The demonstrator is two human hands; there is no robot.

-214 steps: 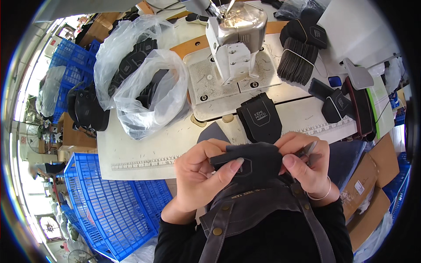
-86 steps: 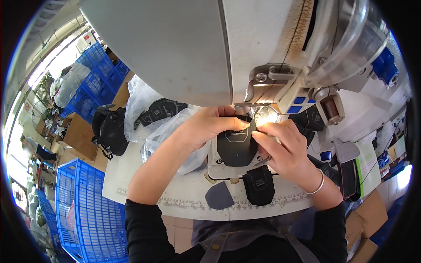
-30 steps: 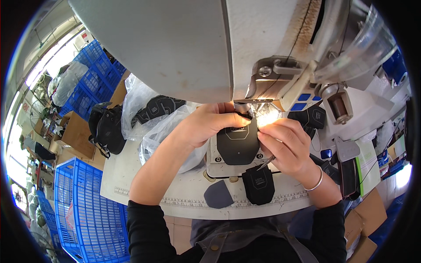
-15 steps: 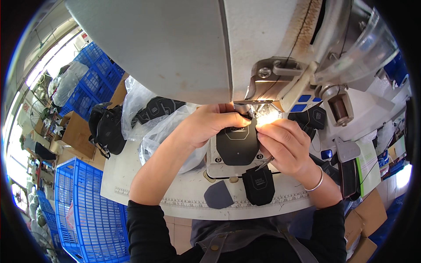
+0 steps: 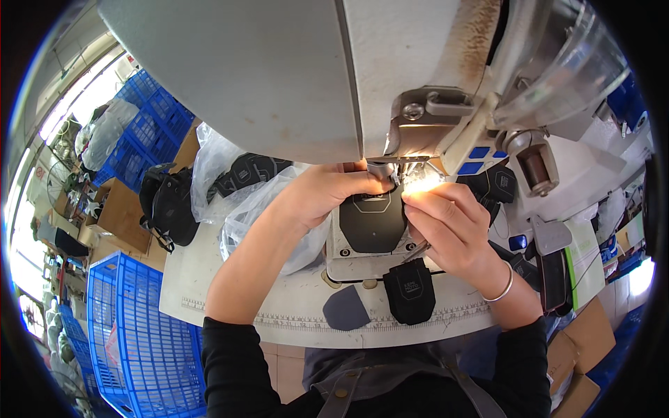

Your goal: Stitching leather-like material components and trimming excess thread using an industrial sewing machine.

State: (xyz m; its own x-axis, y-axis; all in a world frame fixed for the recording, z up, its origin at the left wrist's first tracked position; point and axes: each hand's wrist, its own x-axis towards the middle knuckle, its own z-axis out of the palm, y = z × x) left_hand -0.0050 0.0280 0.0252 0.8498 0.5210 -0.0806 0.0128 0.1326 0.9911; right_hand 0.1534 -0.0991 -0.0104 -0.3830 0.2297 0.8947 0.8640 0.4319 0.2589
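From the head view, I had my left hand (image 5: pixel 333 189) pressed flat-fingered on the top edge of the dark shaped fabric piece (image 5: pixel 373 223), pinning it to the sewing machine bed (image 5: pixel 341 265) right under the lit needle area, so it would lie steady there. My right hand (image 5: pixel 449 226) sat on the piece's right edge, fingers curled close and pinching near the presser foot (image 5: pixel 382 169); I could not tell whether it also gripped a small tool. A finished black pouch-like piece (image 5: pixel 409 291) and a grey cut patch (image 5: pixel 346 308) lay at the white table (image 5: pixel 209 292) edge near me, within reach. Clear plastic bags (image 5: pixel 237 202) of black parts sat to my left, a blue crate (image 5: pixel 132 327) beyond.
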